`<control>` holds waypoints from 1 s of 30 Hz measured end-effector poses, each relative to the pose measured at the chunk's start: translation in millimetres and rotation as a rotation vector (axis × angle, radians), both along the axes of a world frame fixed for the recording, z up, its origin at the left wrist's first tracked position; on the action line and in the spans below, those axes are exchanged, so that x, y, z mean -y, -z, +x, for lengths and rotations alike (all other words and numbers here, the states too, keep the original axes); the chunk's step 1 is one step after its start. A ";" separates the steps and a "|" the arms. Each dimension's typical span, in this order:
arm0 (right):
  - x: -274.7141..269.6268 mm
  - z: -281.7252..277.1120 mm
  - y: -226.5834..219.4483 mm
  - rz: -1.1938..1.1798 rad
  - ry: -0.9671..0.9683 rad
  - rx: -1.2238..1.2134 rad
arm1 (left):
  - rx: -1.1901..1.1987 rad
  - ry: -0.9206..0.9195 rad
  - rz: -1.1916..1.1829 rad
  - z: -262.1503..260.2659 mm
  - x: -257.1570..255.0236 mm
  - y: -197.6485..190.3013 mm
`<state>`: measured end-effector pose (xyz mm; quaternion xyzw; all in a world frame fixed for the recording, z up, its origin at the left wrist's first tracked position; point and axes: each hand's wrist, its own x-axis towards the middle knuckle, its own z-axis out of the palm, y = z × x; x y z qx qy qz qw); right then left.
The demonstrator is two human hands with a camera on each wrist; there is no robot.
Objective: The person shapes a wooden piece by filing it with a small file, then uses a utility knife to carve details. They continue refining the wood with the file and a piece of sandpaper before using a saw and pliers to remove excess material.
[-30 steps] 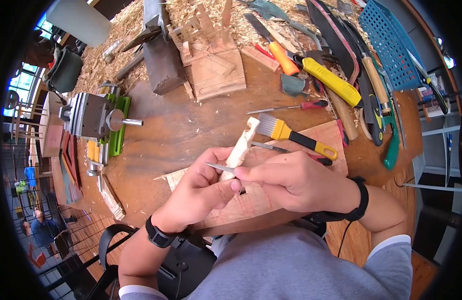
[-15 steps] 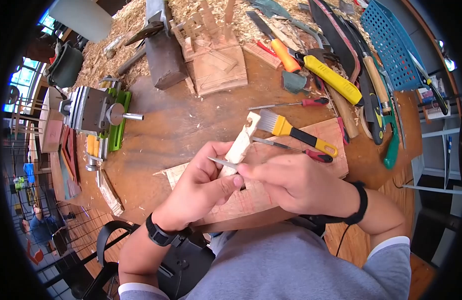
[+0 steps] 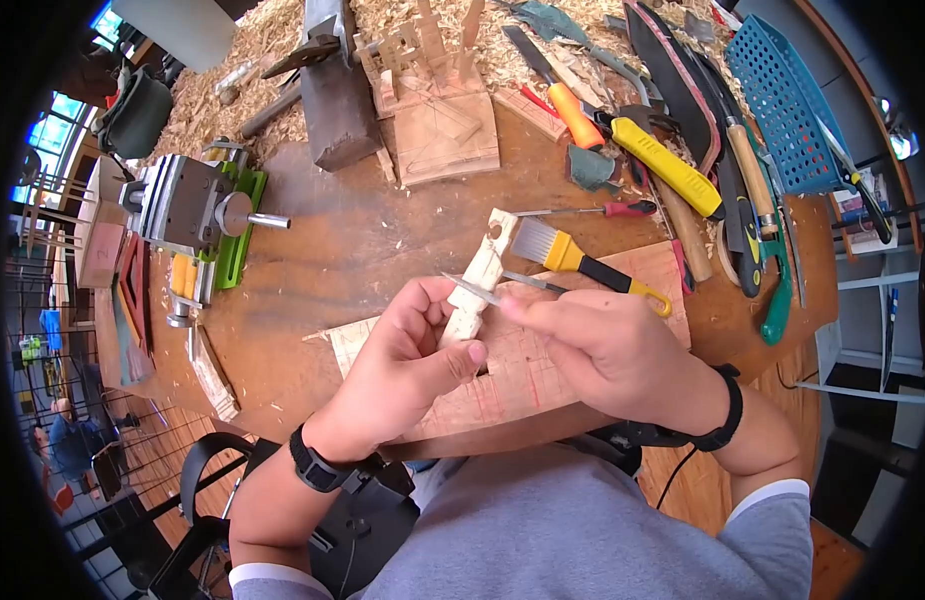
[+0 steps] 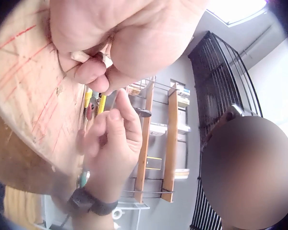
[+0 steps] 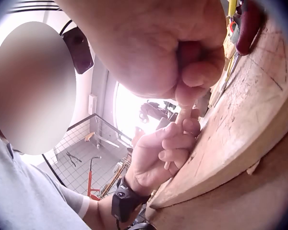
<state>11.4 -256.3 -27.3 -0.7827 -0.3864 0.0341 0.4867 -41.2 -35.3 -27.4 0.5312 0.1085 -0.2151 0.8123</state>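
Pale carved wood: I see the notched piece (image 3: pixel 480 266) above the marked board (image 3: pixel 512 392), its lower end gripped by the left hand (image 3: pixel 404 360). The right hand (image 3: pixel 617 350) pinches a slim metal tool (image 3: pixel 474 289), its blade crossing in front of the piece. That hand blocks my view of where another metal shaft (image 3: pixel 533 282) ends. Just beyond lies a brush (image 3: pixel 560 250); across the table (image 3: pixel 352 250) I have a vise (image 3: pixel 187 213) at left, a yellow handle (image 3: pixel 666 166) and blue basket (image 3: pixel 782 105) at right.
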 end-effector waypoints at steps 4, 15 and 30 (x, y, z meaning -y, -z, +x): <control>5.5 -16.9 -11.2 -0.270 -0.051 0.028 | -0.002 -0.029 -0.046 -0.8 0.5 -1.9; -0.6 -22.9 -10.2 -0.335 -0.062 0.199 | -0.012 -0.082 -0.041 -3.8 3.0 3.5; 0.4 -16.7 -9.6 -0.332 -0.052 0.225 | -0.016 -0.115 -0.097 -2.0 5.8 3.2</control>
